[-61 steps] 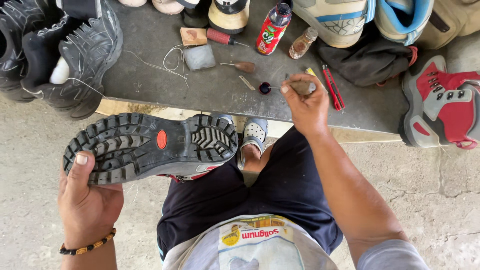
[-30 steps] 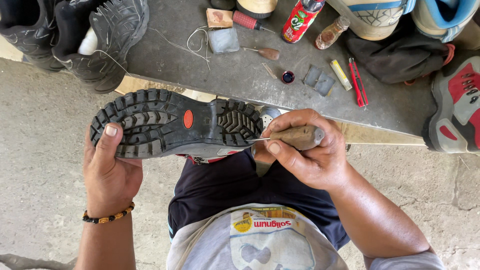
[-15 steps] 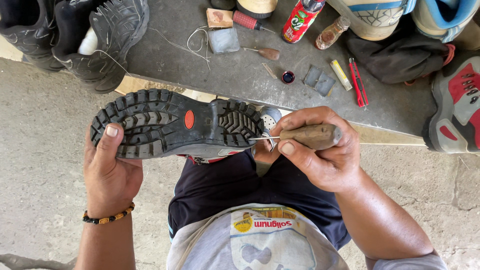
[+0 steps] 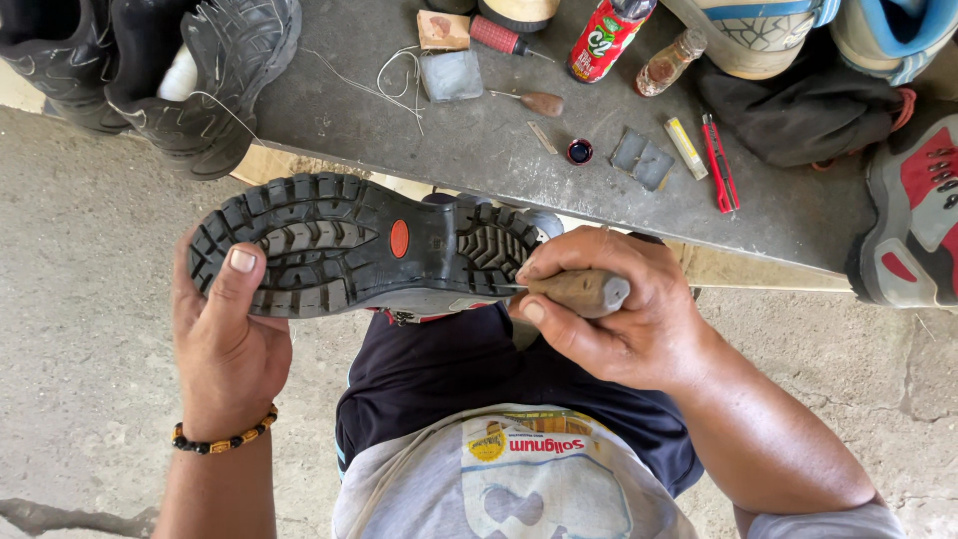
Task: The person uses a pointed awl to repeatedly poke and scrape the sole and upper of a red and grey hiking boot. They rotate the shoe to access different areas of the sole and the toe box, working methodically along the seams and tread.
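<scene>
Boot [image 4: 369,245] sole-up, black lugged tread, orange oval; left hand [image 4: 228,339] gripping toe, right hand [image 4: 609,309] clutching wooden-handled awl [image 4: 579,290]

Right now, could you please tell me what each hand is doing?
Left hand: closed on the toe end of the upturned boot.
Right hand: closed on a wooden-handled tool at the boot's heel.
</scene>
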